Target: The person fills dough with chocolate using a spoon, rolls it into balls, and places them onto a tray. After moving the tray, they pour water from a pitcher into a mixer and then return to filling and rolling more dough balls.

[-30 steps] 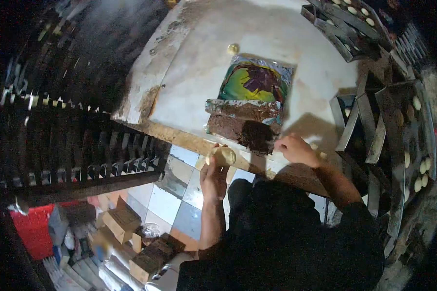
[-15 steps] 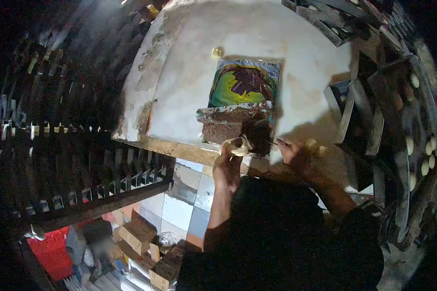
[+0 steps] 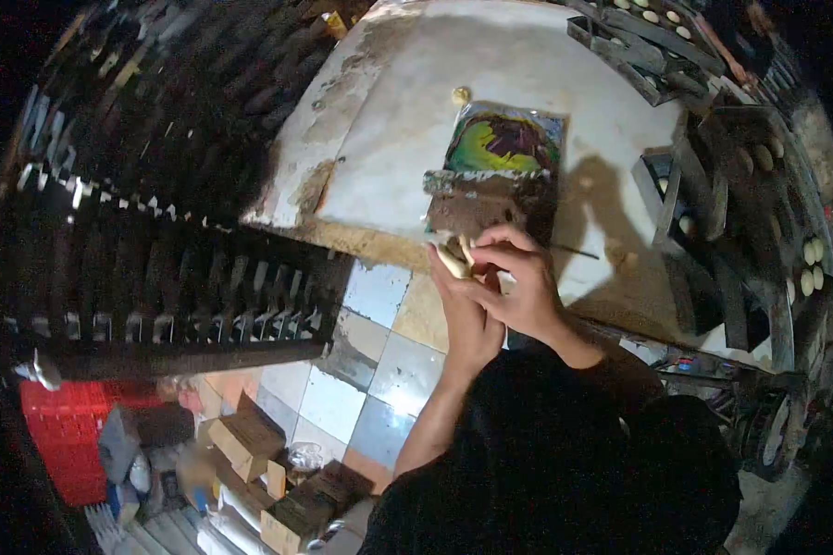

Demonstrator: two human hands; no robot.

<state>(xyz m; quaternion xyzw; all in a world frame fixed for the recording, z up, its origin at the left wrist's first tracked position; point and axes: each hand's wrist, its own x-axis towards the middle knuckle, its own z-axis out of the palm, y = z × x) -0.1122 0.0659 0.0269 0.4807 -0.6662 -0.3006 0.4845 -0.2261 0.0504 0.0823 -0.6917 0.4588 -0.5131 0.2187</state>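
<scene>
A pale piece of dough [image 3: 454, 259] is folded between my two hands, just in front of the table's near edge. My left hand [image 3: 470, 319] is wrapped round it from below. My right hand [image 3: 520, 282] pinches its upper edge. Beyond them lies an opened bag [image 3: 509, 143] with a green and purple print, its front part covered in brown filling [image 3: 477, 211]. A thin dark stick [image 3: 576, 252] rests on the table right of the bag. A small dough ball [image 3: 461, 95] sits at the bag's far left corner.
The pale worktable [image 3: 389, 139] has a worn wooden edge. Dark metal trays [image 3: 703, 185] with pale dough pieces stand along the right. A dark slatted rack [image 3: 157, 333] is at the left. Cardboard boxes [image 3: 245, 435] and a red crate [image 3: 65, 430] are below.
My right hand has let go of the stick and come left to the dough. The dough's opening has been drawn narrower. The view has shifted, so the table appears further right.
</scene>
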